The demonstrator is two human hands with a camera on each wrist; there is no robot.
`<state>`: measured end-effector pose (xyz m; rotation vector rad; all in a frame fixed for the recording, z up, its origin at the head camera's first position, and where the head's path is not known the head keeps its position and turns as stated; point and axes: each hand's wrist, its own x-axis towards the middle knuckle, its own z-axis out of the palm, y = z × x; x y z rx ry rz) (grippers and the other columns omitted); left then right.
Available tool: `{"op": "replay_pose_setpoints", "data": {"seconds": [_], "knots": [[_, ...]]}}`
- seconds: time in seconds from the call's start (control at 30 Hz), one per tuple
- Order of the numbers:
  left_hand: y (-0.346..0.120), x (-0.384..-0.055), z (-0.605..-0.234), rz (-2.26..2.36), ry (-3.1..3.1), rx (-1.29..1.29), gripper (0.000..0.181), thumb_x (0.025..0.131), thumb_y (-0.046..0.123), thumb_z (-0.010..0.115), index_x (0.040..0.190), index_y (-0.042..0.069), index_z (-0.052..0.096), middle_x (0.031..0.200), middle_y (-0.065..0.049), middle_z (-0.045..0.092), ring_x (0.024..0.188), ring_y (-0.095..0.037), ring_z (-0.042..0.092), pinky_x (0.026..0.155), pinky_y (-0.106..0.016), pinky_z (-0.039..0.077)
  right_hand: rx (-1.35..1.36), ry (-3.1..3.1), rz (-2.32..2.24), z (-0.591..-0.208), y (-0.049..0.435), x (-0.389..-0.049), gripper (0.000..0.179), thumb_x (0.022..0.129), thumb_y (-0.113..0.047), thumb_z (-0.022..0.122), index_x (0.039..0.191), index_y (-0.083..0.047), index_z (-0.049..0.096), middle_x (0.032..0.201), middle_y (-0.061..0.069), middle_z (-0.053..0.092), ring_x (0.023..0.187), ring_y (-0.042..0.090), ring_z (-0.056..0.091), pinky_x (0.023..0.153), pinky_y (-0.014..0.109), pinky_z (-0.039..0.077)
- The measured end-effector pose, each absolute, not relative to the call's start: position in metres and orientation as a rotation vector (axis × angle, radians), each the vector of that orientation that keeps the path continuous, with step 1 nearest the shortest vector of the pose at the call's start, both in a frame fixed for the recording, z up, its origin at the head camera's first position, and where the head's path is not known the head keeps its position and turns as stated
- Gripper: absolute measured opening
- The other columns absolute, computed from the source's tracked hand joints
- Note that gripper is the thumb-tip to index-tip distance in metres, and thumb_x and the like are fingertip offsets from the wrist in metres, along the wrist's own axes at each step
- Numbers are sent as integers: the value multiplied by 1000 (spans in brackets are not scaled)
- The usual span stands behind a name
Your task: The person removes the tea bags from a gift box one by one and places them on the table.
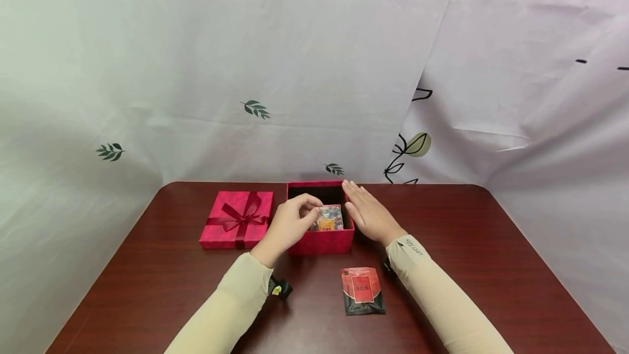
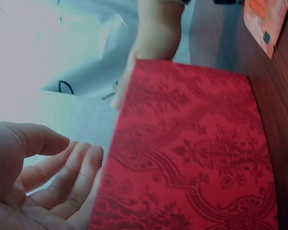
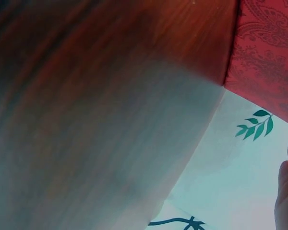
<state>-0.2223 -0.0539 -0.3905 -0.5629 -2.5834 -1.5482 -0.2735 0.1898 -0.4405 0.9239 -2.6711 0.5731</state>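
A lidless red gift box (image 1: 320, 243) stands upright at the table's far side, with a colourful patterned packet (image 1: 330, 217) in it. My left hand (image 1: 293, 220) hovers over the box's left part, fingers loosely bent and fingertips right at the packet's top left corner. In the left wrist view, nothing shows between that hand's (image 2: 53, 182) thumb and fingers above the box wall (image 2: 187, 148). My right hand (image 1: 372, 214) lies along the box's right side, fingers straight at its rim. Only its fingertips (image 3: 285, 175) show in the right wrist view, near the patterned wall (image 3: 264, 62).
Left of the box lies its red lid (image 1: 231, 222) with a dark ribbon bow. A red and black pouch (image 1: 362, 290) lies flat on the brown table (image 1: 457, 266), nearer the front and between the forearms. A white cloth with leaf prints (image 1: 304, 70) hangs behind the table.
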Motion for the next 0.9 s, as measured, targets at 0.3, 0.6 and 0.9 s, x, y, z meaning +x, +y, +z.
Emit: {"op": "replay_pose_setpoints", "data": {"seconds": [0.3,0.6,0.9], "knots": [[-46,-241,-391,-1435,-2782,-402,29,99,13,60,125,2,67,114,-12,69,106,-27,67,90,-43,56,921,-2699,565,-440,190,-274,55,109,-25,41,156,3,32,162,17,33,151,32,26,122,47,21],[-34,-252,-389,-1395,-2914,-284,35,101,11,56,132,-6,61,117,-19,69,74,-30,72,77,-38,57,916,-2701,561,-439,190,-275,55,108,-22,43,156,3,33,162,16,33,152,30,25,123,45,20],[-28,-257,-394,-1260,-3035,-254,42,100,12,58,136,-10,56,97,-19,69,45,-12,43,58,-28,45,924,-2692,568,-439,190,-274,54,108,-20,46,155,3,33,161,17,34,152,30,25,123,45,20]]}}
